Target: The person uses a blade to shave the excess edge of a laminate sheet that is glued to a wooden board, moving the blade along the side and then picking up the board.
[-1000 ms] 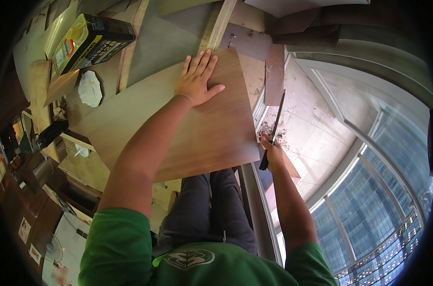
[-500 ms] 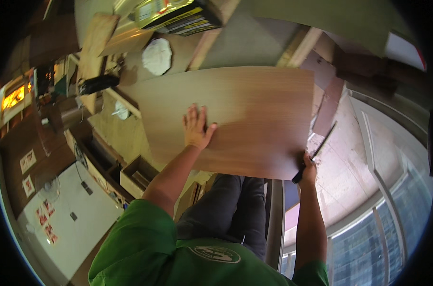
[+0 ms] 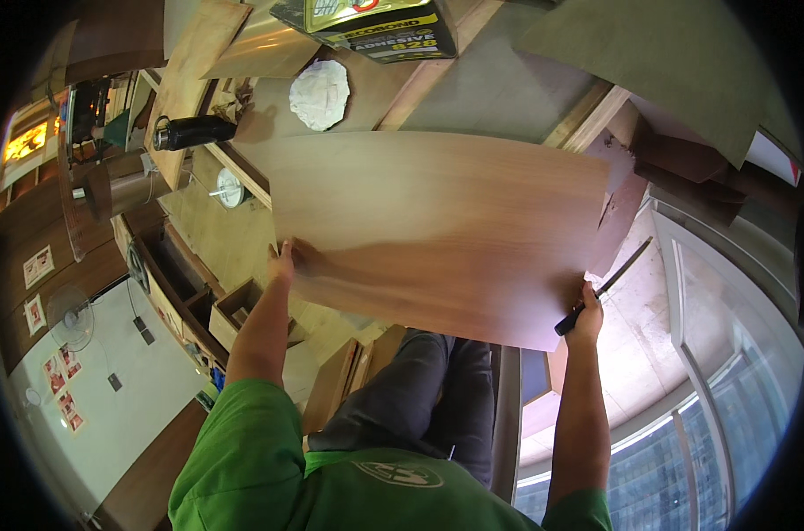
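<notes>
Gripping the wide brown wooden laminate sheet (image 3: pixel 437 230) at opposite edges, the left hand (image 3: pixel 285 262) steadies it above the tabletop (image 3: pixel 508 88), while the right hand (image 3: pixel 588 310) also clasps a thin black-handled blade (image 3: pixel 605 285).

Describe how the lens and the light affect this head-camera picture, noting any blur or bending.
Head view: fisheye bends the window frames and leaves a black rim; the wood-grain panel is evenly lit and softly smeared near the left hand; the right hand gripping a dark tool is sharper; an orange glow sits at far left.
</notes>
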